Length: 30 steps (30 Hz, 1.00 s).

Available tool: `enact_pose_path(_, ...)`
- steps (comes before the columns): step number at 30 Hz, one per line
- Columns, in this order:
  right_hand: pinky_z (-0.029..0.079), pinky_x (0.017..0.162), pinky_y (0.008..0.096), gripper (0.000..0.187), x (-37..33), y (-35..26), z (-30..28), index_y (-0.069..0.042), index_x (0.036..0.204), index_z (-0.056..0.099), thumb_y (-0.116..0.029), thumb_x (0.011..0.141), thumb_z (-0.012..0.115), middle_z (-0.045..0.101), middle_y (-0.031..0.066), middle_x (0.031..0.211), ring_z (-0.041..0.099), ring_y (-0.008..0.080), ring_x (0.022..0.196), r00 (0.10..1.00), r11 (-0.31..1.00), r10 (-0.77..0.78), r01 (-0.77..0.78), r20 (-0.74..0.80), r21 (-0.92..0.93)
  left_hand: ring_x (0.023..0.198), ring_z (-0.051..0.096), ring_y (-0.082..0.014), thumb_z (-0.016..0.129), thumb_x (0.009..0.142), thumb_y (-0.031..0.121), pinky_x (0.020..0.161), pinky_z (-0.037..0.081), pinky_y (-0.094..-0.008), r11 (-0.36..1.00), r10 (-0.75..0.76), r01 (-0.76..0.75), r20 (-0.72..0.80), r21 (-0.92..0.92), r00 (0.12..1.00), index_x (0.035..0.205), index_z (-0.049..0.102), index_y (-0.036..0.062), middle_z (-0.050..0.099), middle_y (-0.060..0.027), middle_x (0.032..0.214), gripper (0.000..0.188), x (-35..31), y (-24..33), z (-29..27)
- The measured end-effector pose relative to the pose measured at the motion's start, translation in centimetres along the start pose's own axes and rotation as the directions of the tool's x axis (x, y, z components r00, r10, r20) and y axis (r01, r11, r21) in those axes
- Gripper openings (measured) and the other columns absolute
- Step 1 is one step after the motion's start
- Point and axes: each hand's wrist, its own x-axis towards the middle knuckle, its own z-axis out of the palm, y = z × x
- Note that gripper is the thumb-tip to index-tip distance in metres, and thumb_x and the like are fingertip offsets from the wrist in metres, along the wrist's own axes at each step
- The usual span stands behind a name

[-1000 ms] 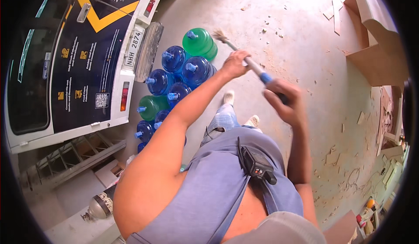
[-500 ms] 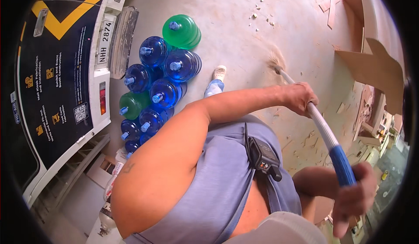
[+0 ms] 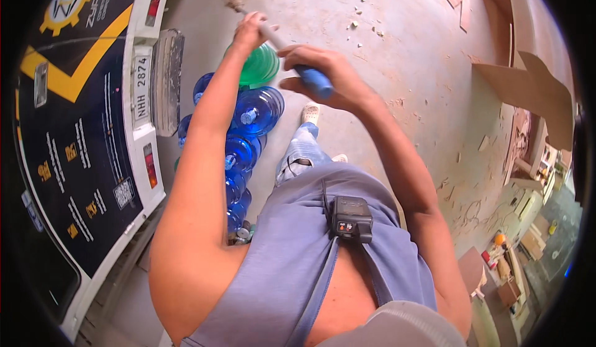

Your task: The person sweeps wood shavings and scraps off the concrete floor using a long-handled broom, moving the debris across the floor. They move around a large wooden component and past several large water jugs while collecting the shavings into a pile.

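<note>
Both hands on the broom (image 3: pixel 274 36), bottles (image 3: pixel 259 108) close by

Left hand (image 3: pixel 249 31) and right hand (image 3: pixel 329 74) grasp it, bristles (image 3: pixel 233 2) toward the van-side edge of the floor (image 3: pixel 403 55); blur hides any contact. Low strokes clear of bottles should scatter fewer chips (image 3: pixel 354 25).

Broom handle (image 3: pixel 276 37), toward twelve: smooth, matt; bristles (image 3: pixel 234 2) rough. Water bottles (image 3: pixel 264 108) near eleven, glossy translucent plastic. Van (image 3: pixel 62 130) at nine, shiny paint. Board (image 3: pixel 528 102) past two, matt, wood-like.

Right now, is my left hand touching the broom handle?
Touching: the head view shows the left hand closed around the broom handle.
</note>
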Motion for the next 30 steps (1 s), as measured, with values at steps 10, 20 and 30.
enact_pose_path(10,0.052,0.068,0.0338,0.025,-7.1,-7.1,-8.3,0.0,0.085,0.065,-0.014,0.079,0.085,0.067,0.0101,0.083,0.065,0.022,0.073,0.92,0.903,0.364,-0.386,-0.142,-0.189,0.086,0.071,-0.0371,0.078,0.081,0.058,0.081,0.058,-0.0445,0.922,0.211,-0.032,0.432,-0.385,0.877,0.085,0.077,0.0074,0.073,-0.0198,0.092,0.05,-4.2,20.1,13.1)
enact_pose_path(20,0.028,0.046,0.0293,0.036,-13.4,-20.7,-19.5,-0.011,0.066,0.057,-0.021,0.079,0.089,0.064,-0.0026,0.064,0.055,0.0087,0.048,0.973,0.966,-0.18,0.148,-0.143,-0.214,0.069,0.062,-0.0369,0.073,0.087,0.048,0.065,0.05,-0.0487,0.584,0.59,-0.313,0.127,-0.749,0.797,0.064,0.061,0.0082,0.062,-0.0148,0.069,0.048,-4.7,41.8,5.1)
enact_pose_path(30,0.055,0.068,0.0383,0.028,-11.5,-8.6,-19.4,-0.007,0.086,0.065,-0.021,0.078,0.088,0.071,0.0117,0.086,0.07,0.0302,0.072,0.942,0.994,0.101,-0.105,-0.321,0.005,0.097,0.066,-0.0373,0.086,0.078,0.041,0.093,0.051,-0.0471,0.973,0.105,-0.094,0.04,-0.209,0.994,0.09,0.068,0.0057,0.07,-0.0174,0.094,0.041,7.5,27.6,8.6)
